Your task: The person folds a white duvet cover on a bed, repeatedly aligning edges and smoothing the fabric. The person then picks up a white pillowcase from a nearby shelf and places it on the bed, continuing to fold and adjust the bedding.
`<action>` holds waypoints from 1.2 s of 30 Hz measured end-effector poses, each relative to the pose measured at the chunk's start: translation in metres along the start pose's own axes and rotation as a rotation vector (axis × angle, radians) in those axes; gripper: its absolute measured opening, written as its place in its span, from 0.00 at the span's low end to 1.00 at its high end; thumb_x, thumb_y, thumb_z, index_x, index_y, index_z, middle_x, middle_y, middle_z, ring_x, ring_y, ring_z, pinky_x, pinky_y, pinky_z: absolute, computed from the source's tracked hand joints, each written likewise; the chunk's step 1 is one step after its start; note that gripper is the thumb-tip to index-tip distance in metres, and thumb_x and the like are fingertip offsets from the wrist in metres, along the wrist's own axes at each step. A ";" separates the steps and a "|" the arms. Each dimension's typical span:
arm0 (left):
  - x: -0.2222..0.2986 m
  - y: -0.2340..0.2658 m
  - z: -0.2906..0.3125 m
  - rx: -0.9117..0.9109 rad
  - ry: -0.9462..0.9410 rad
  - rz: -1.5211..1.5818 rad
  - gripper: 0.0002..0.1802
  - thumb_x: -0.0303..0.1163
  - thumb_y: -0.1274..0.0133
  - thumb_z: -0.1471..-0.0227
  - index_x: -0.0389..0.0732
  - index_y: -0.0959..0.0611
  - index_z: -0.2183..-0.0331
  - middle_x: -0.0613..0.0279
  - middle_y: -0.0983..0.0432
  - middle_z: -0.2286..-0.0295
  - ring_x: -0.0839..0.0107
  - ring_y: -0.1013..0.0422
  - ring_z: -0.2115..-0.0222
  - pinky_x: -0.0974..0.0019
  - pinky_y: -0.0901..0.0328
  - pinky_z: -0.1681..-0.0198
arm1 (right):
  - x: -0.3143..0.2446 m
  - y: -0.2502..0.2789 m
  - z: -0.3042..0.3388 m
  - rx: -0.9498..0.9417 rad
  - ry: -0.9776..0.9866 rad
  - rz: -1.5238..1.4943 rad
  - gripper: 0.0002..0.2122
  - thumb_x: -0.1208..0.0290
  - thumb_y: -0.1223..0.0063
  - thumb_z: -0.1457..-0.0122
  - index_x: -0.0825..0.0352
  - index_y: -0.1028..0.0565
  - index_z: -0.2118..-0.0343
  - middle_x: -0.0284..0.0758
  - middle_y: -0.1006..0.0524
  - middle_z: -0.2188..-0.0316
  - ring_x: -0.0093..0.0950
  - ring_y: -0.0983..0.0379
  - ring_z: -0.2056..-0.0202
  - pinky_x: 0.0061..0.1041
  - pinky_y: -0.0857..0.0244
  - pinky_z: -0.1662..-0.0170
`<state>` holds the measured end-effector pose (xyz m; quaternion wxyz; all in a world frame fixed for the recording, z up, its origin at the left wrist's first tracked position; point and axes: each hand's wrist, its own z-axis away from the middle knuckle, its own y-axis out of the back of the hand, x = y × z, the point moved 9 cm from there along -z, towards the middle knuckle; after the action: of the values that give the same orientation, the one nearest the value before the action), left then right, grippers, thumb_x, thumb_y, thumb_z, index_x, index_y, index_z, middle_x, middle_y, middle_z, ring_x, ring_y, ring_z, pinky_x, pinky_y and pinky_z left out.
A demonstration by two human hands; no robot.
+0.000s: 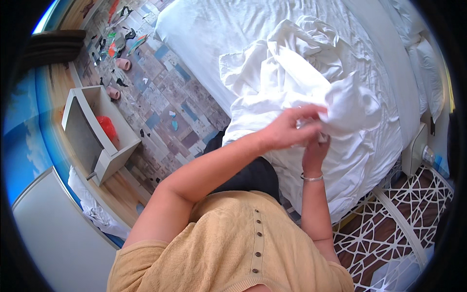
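Observation:
A crumpled white bed sheet [279,73] lies in loose folds on the bed, and a bunched part of it [352,104] rises beside my hands. My left hand [292,129] reaches across in front of me, its fingers spread and slightly bent, the tips at the edge of this raised cloth. Just below and to the right is my right hand [315,155], with a silver bangle [312,178] on its wrist. Its fingers are closed on a bit of the sheet, partly hidden by my left hand and the cloth.
The bed [187,31] has a white cover, with pillows [428,73] at the right. An open white drawer unit [124,141] holding a red bag [107,127] stands left. Pink slippers [123,63] and scattered scraps lie on the patterned floor [160,92]. A white lattice [389,228] is lower right.

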<state>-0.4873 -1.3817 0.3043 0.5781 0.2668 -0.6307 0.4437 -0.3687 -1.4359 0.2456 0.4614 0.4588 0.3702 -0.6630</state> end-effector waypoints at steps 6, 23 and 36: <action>-0.154 0.175 0.000 0.460 0.433 -0.770 0.27 0.32 0.46 0.54 0.37 0.32 0.51 0.44 0.28 0.60 0.50 0.31 0.58 0.55 0.37 0.53 | 0.111 -0.003 -0.002 0.149 -0.452 -0.114 0.17 0.75 0.40 0.50 0.70 0.29 0.56 0.31 0.26 0.61 0.21 0.31 0.61 0.20 0.36 0.58; -0.190 0.273 -0.037 0.174 0.625 -1.136 0.11 0.29 0.48 0.51 0.40 0.21 0.63 0.61 0.23 0.74 0.64 0.27 0.68 0.65 0.33 0.64 | 0.067 0.052 -0.091 0.230 -0.178 0.219 0.15 0.66 0.50 0.40 0.74 0.28 0.58 0.31 0.25 0.66 0.19 0.33 0.65 0.20 0.38 0.59; -0.014 0.025 0.014 -0.102 0.169 -0.270 0.18 0.22 0.47 0.51 0.36 0.26 0.55 0.57 0.26 0.73 0.73 0.29 0.72 0.68 0.34 0.67 | 0.014 -0.062 -0.036 -0.166 -0.426 -0.132 0.14 0.66 0.48 0.43 0.70 0.28 0.58 0.29 0.27 0.66 0.18 0.32 0.65 0.19 0.37 0.61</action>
<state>-0.5127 -1.3848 0.2854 0.6965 0.2812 -0.5597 0.3501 -0.4204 -1.3880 0.2254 0.5208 0.2438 0.3472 -0.7408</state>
